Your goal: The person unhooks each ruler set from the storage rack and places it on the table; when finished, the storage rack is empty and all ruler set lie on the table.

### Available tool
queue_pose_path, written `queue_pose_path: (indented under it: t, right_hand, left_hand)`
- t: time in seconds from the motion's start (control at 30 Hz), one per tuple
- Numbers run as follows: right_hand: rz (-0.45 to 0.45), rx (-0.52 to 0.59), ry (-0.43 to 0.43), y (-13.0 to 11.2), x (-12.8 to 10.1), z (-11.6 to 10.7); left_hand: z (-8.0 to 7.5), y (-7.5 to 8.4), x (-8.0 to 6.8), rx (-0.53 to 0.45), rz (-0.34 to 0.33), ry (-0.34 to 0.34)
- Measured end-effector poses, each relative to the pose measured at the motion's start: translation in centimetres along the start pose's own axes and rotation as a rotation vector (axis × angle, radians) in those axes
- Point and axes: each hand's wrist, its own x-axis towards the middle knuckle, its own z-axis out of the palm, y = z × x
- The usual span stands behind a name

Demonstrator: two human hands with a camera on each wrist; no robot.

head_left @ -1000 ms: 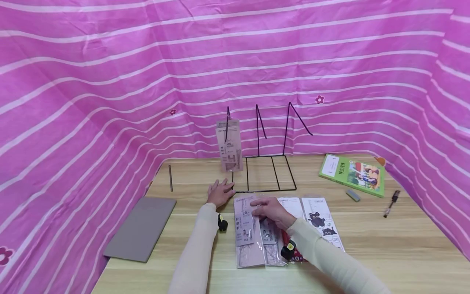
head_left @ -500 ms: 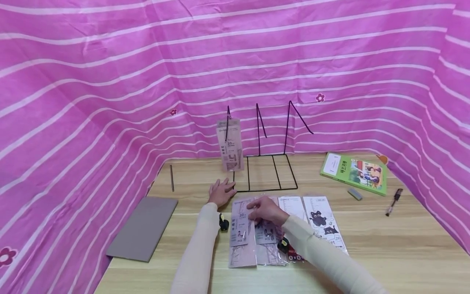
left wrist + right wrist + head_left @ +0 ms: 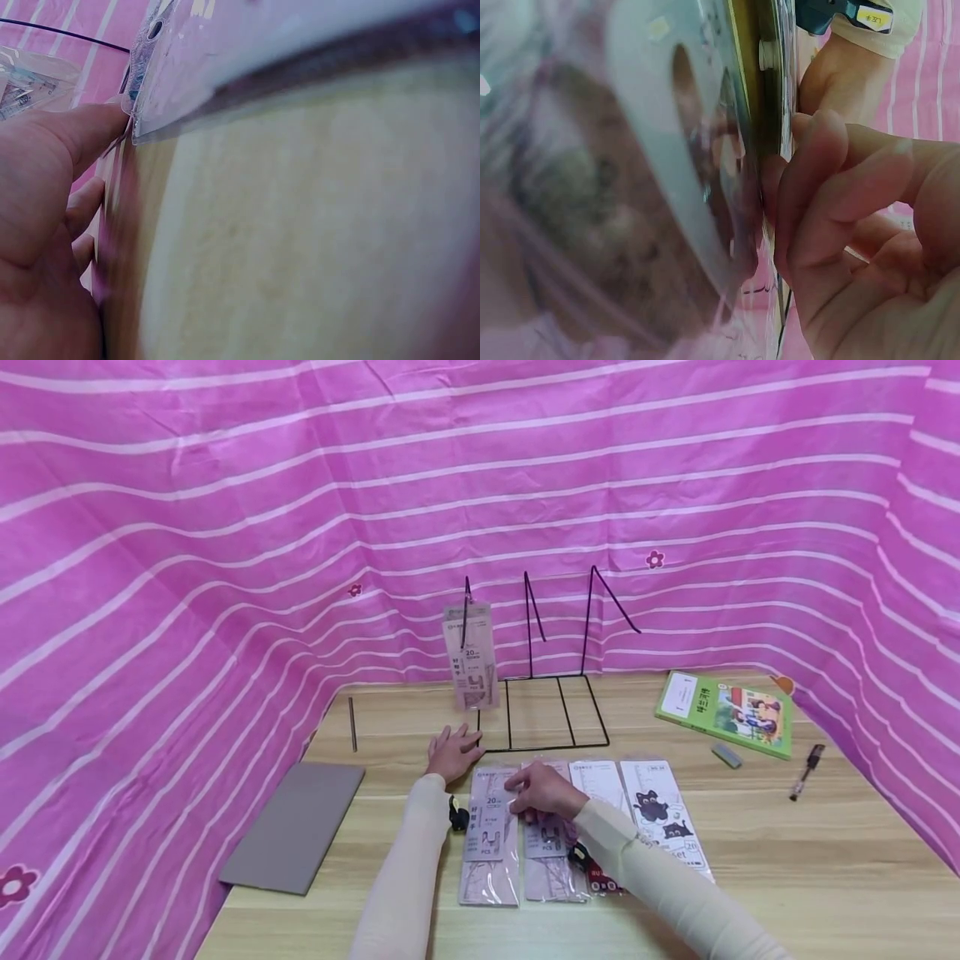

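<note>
Head view, green book [image 3: 723,712], eraser [image 3: 725,755], pen [image 3: 805,772], grey board [image 3: 293,827]

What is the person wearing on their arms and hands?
Both arms wear long, snug, cream-coloured sleeves that end at the wrists. The left hand and right hand are bare, with no gloves or rings visible. Each wrist carries a small black device with a yellow label: the left one sits beside the sleeve cuff, the right one under the forearm.
</note>
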Motion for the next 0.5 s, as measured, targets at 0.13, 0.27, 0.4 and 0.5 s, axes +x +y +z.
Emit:
queue_pose_path:
  t: [0.13, 0.27, 0.4, 0.5]
  right_hand:
    - [-0.014, 0.017, 0.011, 0.7, 0.3, -0.8]
    - [-0.013, 0.013, 0.066, 1.2, 0.3, -3.3]
    - [-0.055, -0.019, 0.161, 2.3, 0.3, -7.2]
    - [-0.101, -0.125, 0.278, 3.7, 0.4, -10.4]
  left_hand:
    - [0.0, 0.0, 0.0, -0.003, -0.003, -0.007]
    - [0.1, -0.2, 0.1, -0.01, -0.009, -0.016]
    - [0.0, -0.2, 0.2, -0.019, -0.015, -0.022]
    - [-0.1, 0.0, 0.2, -0.025, -0.017, -0.024]
